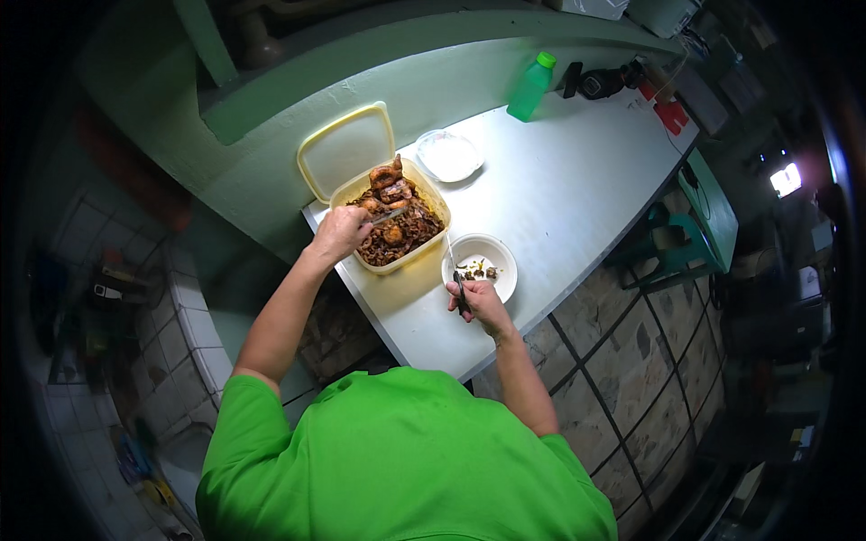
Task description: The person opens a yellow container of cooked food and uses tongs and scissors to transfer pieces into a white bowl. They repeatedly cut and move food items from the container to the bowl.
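Observation:
My left hand (340,235) grips a metal fork (391,215), whose tines reach over the dark, saucy meat pieces (399,247) in a yellowish plastic food container (382,268). In my right hand (482,306) is a dark-handled knife (457,274). Its thin blade points away from me, between the container and a white bowl (509,260). Several small dark scraps (479,272) lie inside this bowl. The container's lid (346,150) is off and leans against the wall behind it.
Beyond the container, a white dish (450,155) sits on the white table (555,179). A green bottle (532,88) stands by the wall, with a black device (601,84) farther right. A green plastic stool (683,247) is beside the table, over the tiled floor (622,365).

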Action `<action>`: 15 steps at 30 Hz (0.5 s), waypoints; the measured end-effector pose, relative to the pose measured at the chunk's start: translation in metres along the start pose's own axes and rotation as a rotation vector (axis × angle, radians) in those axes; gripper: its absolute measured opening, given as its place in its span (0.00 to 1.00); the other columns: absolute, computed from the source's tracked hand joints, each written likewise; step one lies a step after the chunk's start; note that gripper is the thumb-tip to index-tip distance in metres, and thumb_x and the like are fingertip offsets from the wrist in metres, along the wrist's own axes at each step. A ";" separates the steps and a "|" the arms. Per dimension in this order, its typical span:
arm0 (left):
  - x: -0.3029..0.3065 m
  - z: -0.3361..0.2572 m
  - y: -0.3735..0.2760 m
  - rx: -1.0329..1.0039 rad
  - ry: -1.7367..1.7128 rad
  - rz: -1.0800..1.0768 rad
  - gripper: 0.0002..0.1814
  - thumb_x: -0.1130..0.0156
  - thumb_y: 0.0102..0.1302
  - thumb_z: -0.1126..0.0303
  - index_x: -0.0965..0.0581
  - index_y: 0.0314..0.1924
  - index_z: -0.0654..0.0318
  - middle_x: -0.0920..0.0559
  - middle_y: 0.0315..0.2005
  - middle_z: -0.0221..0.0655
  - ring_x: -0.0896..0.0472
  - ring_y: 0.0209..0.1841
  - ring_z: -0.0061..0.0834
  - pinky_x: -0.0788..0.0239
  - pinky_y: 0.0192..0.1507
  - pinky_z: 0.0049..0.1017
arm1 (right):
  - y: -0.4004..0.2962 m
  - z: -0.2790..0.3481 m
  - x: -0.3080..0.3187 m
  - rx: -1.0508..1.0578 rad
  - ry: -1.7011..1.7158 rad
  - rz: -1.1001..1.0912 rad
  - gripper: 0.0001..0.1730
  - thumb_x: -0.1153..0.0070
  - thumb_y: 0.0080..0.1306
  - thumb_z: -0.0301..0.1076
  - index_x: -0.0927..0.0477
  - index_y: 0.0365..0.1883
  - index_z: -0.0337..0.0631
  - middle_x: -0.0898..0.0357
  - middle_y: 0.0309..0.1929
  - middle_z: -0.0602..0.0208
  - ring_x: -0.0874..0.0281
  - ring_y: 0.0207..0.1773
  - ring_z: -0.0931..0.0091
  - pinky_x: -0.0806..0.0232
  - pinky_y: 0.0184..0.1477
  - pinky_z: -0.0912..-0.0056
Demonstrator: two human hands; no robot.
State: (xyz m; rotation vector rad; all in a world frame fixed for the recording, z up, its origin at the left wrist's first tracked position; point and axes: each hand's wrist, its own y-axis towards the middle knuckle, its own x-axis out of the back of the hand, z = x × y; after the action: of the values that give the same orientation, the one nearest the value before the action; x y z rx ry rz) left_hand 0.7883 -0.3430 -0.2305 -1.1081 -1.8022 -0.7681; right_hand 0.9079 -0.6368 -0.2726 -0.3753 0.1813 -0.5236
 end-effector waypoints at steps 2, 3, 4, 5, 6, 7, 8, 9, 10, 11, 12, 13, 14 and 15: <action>0.011 0.000 -0.003 0.002 -0.017 -0.029 0.11 0.37 0.58 0.66 0.17 0.36 0.65 0.17 0.31 0.48 0.17 0.37 0.46 0.25 0.42 0.41 | -0.002 -0.001 0.004 0.000 -0.004 -0.018 0.24 0.41 0.67 0.50 0.21 0.19 0.40 0.24 0.18 0.73 0.37 0.13 0.85 0.44 0.17 0.83; 0.017 0.001 -0.004 -0.001 -0.041 -0.057 0.11 0.37 0.58 0.66 0.17 0.37 0.65 0.17 0.32 0.48 0.17 0.38 0.46 0.25 0.42 0.41 | -0.002 -0.002 0.005 0.004 -0.002 -0.025 0.24 0.41 0.67 0.50 0.20 0.19 0.41 0.24 0.17 0.73 0.37 0.13 0.86 0.44 0.17 0.83; 0.024 0.003 -0.004 0.030 -0.009 -0.042 0.12 0.36 0.59 0.65 0.17 0.39 0.65 0.16 0.33 0.48 0.17 0.39 0.46 0.25 0.43 0.40 | -0.002 -0.003 0.005 0.000 -0.019 -0.040 0.23 0.42 0.67 0.49 0.20 0.19 0.42 0.24 0.17 0.74 0.37 0.13 0.86 0.44 0.17 0.83; 0.030 0.005 -0.004 0.067 0.039 -0.046 0.13 0.36 0.59 0.65 0.17 0.40 0.65 0.16 0.33 0.48 0.17 0.38 0.45 0.25 0.43 0.39 | -0.003 -0.004 0.006 0.007 0.009 -0.034 0.24 0.41 0.67 0.50 0.20 0.19 0.41 0.24 0.17 0.73 0.37 0.13 0.86 0.44 0.17 0.82; 0.035 0.007 -0.004 0.098 0.075 -0.059 0.13 0.35 0.59 0.65 0.17 0.41 0.65 0.16 0.33 0.47 0.17 0.38 0.44 0.25 0.43 0.38 | -0.004 -0.005 0.007 0.005 0.018 -0.036 0.25 0.41 0.67 0.50 0.21 0.18 0.39 0.24 0.17 0.72 0.37 0.13 0.85 0.44 0.17 0.82; 0.039 0.008 -0.004 0.134 0.107 -0.068 0.14 0.34 0.59 0.64 0.18 0.41 0.65 0.16 0.32 0.46 0.16 0.37 0.43 0.25 0.42 0.37 | -0.005 -0.006 0.008 -0.003 0.009 -0.045 0.25 0.41 0.67 0.50 0.21 0.18 0.38 0.25 0.17 0.72 0.37 0.14 0.85 0.44 0.17 0.82; 0.041 0.010 -0.004 0.119 0.113 -0.114 0.15 0.33 0.58 0.63 0.18 0.41 0.67 0.16 0.33 0.47 0.16 0.37 0.43 0.25 0.42 0.38 | -0.006 -0.008 0.009 -0.028 0.014 -0.058 0.25 0.40 0.66 0.51 0.21 0.18 0.38 0.26 0.17 0.71 0.37 0.14 0.84 0.44 0.18 0.81; 0.043 0.011 -0.004 0.104 0.086 -0.127 0.15 0.34 0.58 0.63 0.18 0.41 0.66 0.16 0.34 0.48 0.16 0.38 0.45 0.25 0.43 0.39 | -0.008 -0.009 0.011 -0.021 0.039 -0.056 0.25 0.40 0.66 0.50 0.21 0.19 0.39 0.25 0.17 0.72 0.37 0.13 0.85 0.44 0.17 0.82; 0.043 0.011 -0.003 0.097 0.054 -0.135 0.15 0.34 0.58 0.62 0.18 0.41 0.65 0.16 0.34 0.48 0.17 0.39 0.46 0.25 0.44 0.40 | -0.010 -0.010 0.013 -0.025 0.041 -0.065 0.24 0.40 0.66 0.50 0.20 0.19 0.39 0.24 0.18 0.72 0.37 0.13 0.85 0.44 0.17 0.82; 0.043 0.011 -0.004 0.092 0.022 -0.144 0.15 0.35 0.58 0.62 0.18 0.41 0.65 0.16 0.35 0.49 0.17 0.40 0.48 0.25 0.45 0.41 | -0.013 -0.011 0.014 -0.030 0.043 -0.073 0.23 0.40 0.66 0.49 0.19 0.20 0.40 0.23 0.18 0.72 0.37 0.13 0.86 0.44 0.16 0.83; 0.040 0.009 -0.003 0.109 0.002 -0.117 0.14 0.35 0.57 0.62 0.18 0.39 0.65 0.16 0.35 0.49 0.17 0.39 0.48 0.25 0.46 0.41 | -0.014 -0.012 0.016 -0.062 0.041 -0.082 0.23 0.40 0.66 0.49 0.19 0.20 0.40 0.22 0.18 0.72 0.36 0.13 0.86 0.44 0.16 0.83; 0.037 0.008 -0.002 0.134 0.045 -0.041 0.14 0.35 0.57 0.63 0.18 0.38 0.65 0.16 0.35 0.48 0.17 0.39 0.48 0.25 0.46 0.41 | -0.015 -0.012 0.017 -0.067 0.043 -0.096 0.23 0.40 0.66 0.50 0.20 0.20 0.39 0.23 0.18 0.72 0.36 0.14 0.85 0.44 0.17 0.83; 0.034 0.006 -0.001 0.158 0.086 0.035 0.13 0.36 0.56 0.63 0.18 0.37 0.65 0.16 0.34 0.48 0.17 0.39 0.47 0.25 0.46 0.41 | -0.017 -0.013 0.017 -0.072 0.046 -0.111 0.24 0.39 0.66 0.50 0.20 0.20 0.38 0.24 0.17 0.71 0.37 0.14 0.84 0.44 0.17 0.82; 0.032 0.006 0.000 0.178 0.122 0.106 0.13 0.36 0.56 0.64 0.18 0.35 0.65 0.16 0.34 0.48 0.17 0.39 0.47 0.25 0.45 0.41 | -0.019 -0.013 0.018 -0.093 0.039 -0.135 0.25 0.39 0.65 0.50 0.21 0.19 0.37 0.25 0.17 0.71 0.37 0.14 0.84 0.44 0.18 0.82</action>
State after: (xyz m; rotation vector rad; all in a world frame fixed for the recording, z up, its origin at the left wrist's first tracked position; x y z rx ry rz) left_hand 0.7786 -0.3264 -0.2049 -1.0095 -1.6608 -0.5879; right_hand 0.9110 -0.6650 -0.2787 -0.4700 0.2191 -0.6575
